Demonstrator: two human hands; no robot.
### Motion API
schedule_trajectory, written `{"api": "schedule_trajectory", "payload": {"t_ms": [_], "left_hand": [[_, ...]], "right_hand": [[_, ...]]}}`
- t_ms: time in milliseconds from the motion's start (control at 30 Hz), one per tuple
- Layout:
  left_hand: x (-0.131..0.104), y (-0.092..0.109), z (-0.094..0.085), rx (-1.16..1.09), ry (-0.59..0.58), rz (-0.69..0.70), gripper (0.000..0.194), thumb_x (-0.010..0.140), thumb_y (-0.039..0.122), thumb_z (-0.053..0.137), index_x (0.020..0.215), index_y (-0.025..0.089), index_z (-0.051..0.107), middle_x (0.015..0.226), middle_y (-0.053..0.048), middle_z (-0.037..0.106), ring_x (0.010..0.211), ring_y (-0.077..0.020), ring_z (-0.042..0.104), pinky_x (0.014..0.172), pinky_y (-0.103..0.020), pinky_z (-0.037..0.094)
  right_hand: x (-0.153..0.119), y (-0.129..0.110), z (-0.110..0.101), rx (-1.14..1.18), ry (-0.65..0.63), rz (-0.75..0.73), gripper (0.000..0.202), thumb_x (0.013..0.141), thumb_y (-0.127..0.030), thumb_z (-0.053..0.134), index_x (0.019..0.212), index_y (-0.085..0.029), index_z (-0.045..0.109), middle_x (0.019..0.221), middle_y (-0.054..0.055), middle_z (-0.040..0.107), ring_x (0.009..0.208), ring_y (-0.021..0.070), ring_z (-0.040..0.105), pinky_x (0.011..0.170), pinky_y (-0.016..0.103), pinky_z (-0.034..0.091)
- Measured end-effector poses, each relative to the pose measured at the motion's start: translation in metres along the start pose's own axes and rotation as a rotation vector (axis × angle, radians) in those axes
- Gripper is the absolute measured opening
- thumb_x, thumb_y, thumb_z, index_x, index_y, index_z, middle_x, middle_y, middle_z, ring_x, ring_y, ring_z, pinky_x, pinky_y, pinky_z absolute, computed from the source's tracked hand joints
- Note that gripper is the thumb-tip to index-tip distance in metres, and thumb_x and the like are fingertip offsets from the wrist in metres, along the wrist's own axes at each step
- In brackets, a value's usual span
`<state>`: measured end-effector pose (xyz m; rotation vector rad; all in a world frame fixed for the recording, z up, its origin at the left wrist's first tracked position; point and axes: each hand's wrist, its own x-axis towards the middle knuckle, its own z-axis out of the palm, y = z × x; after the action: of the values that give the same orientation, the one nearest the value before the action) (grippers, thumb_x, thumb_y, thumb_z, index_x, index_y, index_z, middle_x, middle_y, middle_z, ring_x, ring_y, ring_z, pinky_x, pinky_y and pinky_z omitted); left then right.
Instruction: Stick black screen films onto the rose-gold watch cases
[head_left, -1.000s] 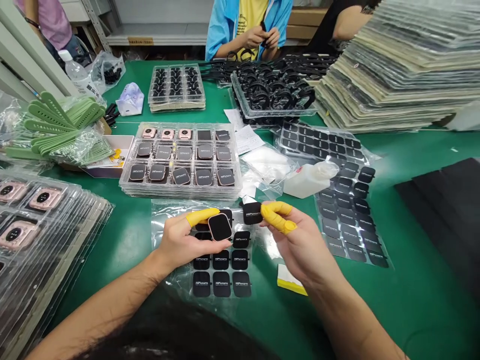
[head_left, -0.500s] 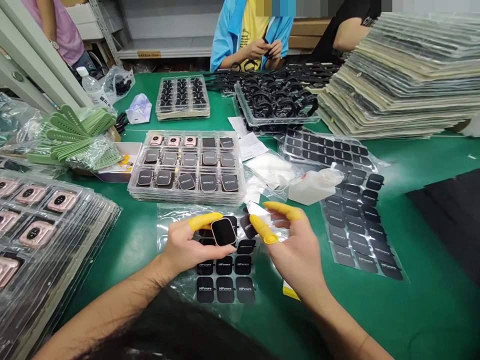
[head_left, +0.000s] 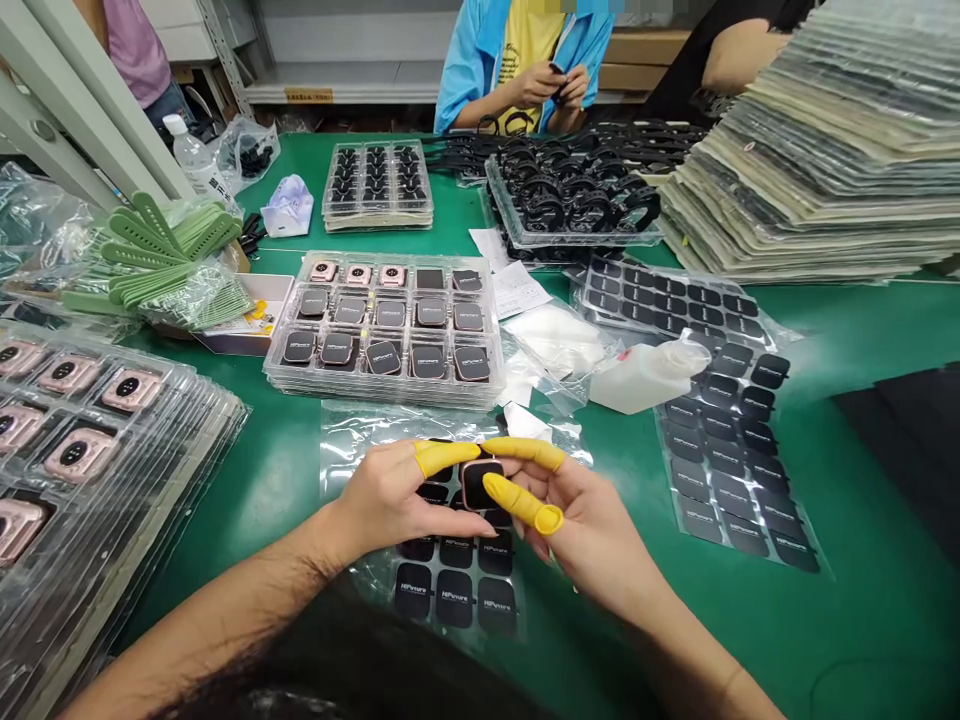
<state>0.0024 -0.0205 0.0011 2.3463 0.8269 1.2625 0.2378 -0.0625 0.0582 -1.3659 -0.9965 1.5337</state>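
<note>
Between my two hands is a small smartwatch body [head_left: 478, 484] with a black screen and a rose-gold rim. My left hand [head_left: 386, 500] holds it at the left, index finger at its top edge and thumb along the bottom. My right hand [head_left: 577, 500] grips it from the right, its thumb lying on the screen and its index finger across the top. Yellow finger cots cover both index fingers and the right thumb. Beneath lies a sheet of black logo films [head_left: 454, 596], partly hidden by the hands. Fingers behind the watch are hidden.
A stacked tray of watch bodies [head_left: 382, 395] stands ahead, another tray stack [head_left: 210, 400] at left. Green straps [head_left: 172, 260], a white bottle [head_left: 637, 378], more film sheets [head_left: 726, 450] and a tall tray pile [head_left: 810, 170] surround the workspace. A co-worker [head_left: 525, 70] sits opposite.
My right hand has moved left onto the watch, its thumb now over the screen. The tilted black film seen by its fingertips no longer shows separately. The view has shifted slightly.
</note>
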Motion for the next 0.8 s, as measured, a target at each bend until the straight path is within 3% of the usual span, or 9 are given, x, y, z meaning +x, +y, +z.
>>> {"api": "schedule_trajectory", "payload": {"t_ms": [100, 167, 267, 367, 467, 567, 667, 733, 800], "left_hand": [[0.002, -0.003, -0.003, 0.075, -0.046, -0.044, 0.060, 0.101, 0.058, 0.098, 0.149, 0.025, 0.082, 0.129, -0.011, 0.096, 0.111, -0.0308, 0.095, 0.103, -0.045, 0.080], [0.003, -0.003, -0.005, 0.197, -0.100, -0.053, 0.043, 0.103, 0.036, 0.098, 0.142, 0.027, 0.085, 0.135, -0.009, 0.095, 0.133, -0.0362, 0.089, 0.120, -0.059, 0.074], [0.003, 0.004, -0.005, 0.347, -0.172, -0.049, 0.044, 0.091, 0.017, 0.104, 0.132, 0.028, 0.090, 0.137, -0.007, 0.095, 0.150, -0.0475, 0.079, 0.128, -0.082, 0.062], [0.003, 0.017, -0.003, 0.487, -0.189, -0.106, 0.057, 0.077, 0.023, 0.116, 0.128, 0.029, 0.093, 0.155, -0.013, 0.087, 0.159, -0.0589, 0.067, 0.122, -0.085, 0.061], [0.005, 0.021, -0.003, 0.579, -0.070, -0.129, 0.060, 0.073, 0.043, 0.119, 0.126, 0.032, 0.094, 0.167, -0.016, 0.079, 0.165, -0.0650, 0.057, 0.120, -0.082, 0.058], [0.010, 0.018, -0.008, 0.419, 0.166, -0.004, 0.047, 0.100, 0.060, 0.098, 0.133, 0.028, 0.088, 0.140, -0.015, 0.092, 0.139, -0.0456, 0.082, 0.113, -0.062, 0.068], [0.016, 0.018, -0.012, 0.082, 0.263, 0.139, 0.046, 0.115, 0.063, 0.078, 0.130, 0.020, 0.083, 0.094, -0.004, 0.092, 0.080, -0.0212, 0.089, 0.078, -0.032, 0.073], [0.019, 0.023, -0.012, -0.015, 0.261, 0.197, 0.039, 0.111, 0.055, 0.086, 0.119, 0.017, 0.082, 0.083, -0.001, 0.089, 0.065, -0.0161, 0.085, 0.065, -0.023, 0.069], [0.021, 0.029, -0.010, -0.052, 0.267, 0.222, 0.031, 0.109, 0.046, 0.091, 0.110, 0.016, 0.082, 0.081, -0.002, 0.090, 0.066, -0.0163, 0.087, 0.067, -0.021, 0.071]], "right_hand": [[-0.002, -0.004, -0.004, 0.089, 0.088, 0.003, 0.059, 0.072, -0.071, 0.111, 0.109, -0.029, 0.092, 0.077, 0.001, 0.071, 0.048, 0.0137, 0.053, 0.035, 0.028, 0.042], [-0.005, -0.007, -0.005, 0.141, 0.133, -0.037, 0.060, 0.070, -0.071, 0.113, 0.106, -0.028, 0.091, 0.075, 0.000, 0.069, 0.048, 0.0141, 0.056, 0.033, 0.027, 0.045], [-0.009, -0.011, -0.003, 0.208, 0.107, -0.086, 0.057, 0.074, -0.067, 0.113, 0.106, -0.026, 0.089, 0.081, 0.001, 0.072, 0.049, 0.0135, 0.060, 0.034, 0.025, 0.049], [-0.013, -0.014, 0.002, 0.322, -0.002, -0.118, 0.046, 0.085, -0.059, 0.109, 0.108, -0.026, 0.087, 0.083, 0.001, 0.076, 0.050, 0.0119, 0.063, 0.039, 0.022, 0.054], [-0.016, -0.012, 0.007, 0.413, -0.074, -0.155, 0.035, 0.092, -0.051, 0.105, 0.107, -0.026, 0.086, 0.086, 0.001, 0.080, 0.052, 0.0119, 0.067, 0.044, 0.021, 0.060], [-0.016, -0.007, 0.014, 0.443, -0.129, -0.159, 0.032, 0.094, -0.049, 0.104, 0.108, -0.027, 0.084, 0.087, 0.000, 0.083, 0.052, 0.0138, 0.072, 0.048, 0.022, 0.064], [-0.016, 0.000, 0.020, 0.445, -0.168, -0.165, 0.033, 0.096, -0.054, 0.101, 0.107, -0.029, 0.082, 0.076, -0.002, 0.080, 0.052, 0.0168, 0.075, 0.053, 0.025, 0.068], [-0.015, 0.006, 0.024, 0.425, -0.141, -0.199, 0.034, 0.096, -0.055, 0.101, 0.106, -0.029, 0.083, 0.076, -0.002, 0.081, 0.056, 0.0180, 0.078, 0.062, 0.027, 0.071], [-0.014, 0.012, 0.026, 0.411, -0.078, -0.254, 0.030, 0.095, -0.052, 0.103, 0.105, -0.030, 0.086, 0.078, -0.001, 0.082, 0.061, 0.0179, 0.081, 0.069, 0.027, 0.073]]}}
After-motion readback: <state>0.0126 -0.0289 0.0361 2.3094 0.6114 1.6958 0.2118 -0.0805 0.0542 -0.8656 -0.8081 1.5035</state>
